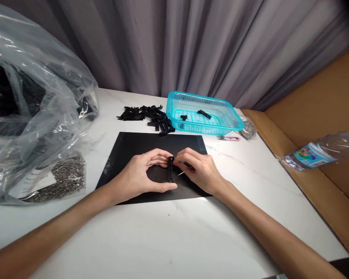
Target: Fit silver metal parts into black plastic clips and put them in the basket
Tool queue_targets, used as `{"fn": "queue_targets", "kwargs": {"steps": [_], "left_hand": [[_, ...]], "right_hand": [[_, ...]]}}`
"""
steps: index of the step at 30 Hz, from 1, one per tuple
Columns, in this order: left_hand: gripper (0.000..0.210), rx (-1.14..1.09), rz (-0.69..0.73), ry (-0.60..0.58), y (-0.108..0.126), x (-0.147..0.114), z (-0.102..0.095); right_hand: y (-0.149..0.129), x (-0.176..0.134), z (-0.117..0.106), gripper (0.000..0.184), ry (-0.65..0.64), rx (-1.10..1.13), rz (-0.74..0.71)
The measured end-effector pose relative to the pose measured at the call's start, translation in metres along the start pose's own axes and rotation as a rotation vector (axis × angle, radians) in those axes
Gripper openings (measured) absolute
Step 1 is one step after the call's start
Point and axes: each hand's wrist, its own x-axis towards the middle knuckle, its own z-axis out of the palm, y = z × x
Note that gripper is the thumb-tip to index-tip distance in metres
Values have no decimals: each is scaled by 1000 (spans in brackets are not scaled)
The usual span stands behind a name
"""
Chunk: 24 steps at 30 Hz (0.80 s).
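Between the thumb and fingers of my left hand (142, 172) stands a narrow black plastic part (170, 169), gripped at its two ends. My right hand (202, 170) is closed beside it, its fingertips by the part's upper end. A thin metal pin (184, 171) sticks out from under the right fingers, along with something dark that is mostly hidden in the palm. Both hands are over a black mat (133, 149) on the white table.
Behind the mat lies a pile of black plastic parts (151, 116), next to a blue basket (235, 126) with a few parts inside. Small pink-handled snips (229, 138) lie right of it. Left are a bag of metal pins (66, 178) and a big clear bag (55, 89); right, a plastic bottle (317, 154).
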Motion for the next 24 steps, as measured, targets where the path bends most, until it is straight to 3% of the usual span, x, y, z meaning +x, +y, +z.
{"fn": "queue_targets", "kwargs": {"steps": [6,10,18,24], "left_hand": [[60,7,8,1,-2,1,0],[63,4,5,-11,-5,1,0],[62,8,-27,-44,-1,0,-2],[62,19,-10,-35,-3,0,-1]], "right_hand": [[-2,2,-3,14,0,80,22],[0,2,-3,19,-10,81,-14],[9,-1,-4,24,74,-89,-206],[4,2,-14,28,49,-268,-367]]}}
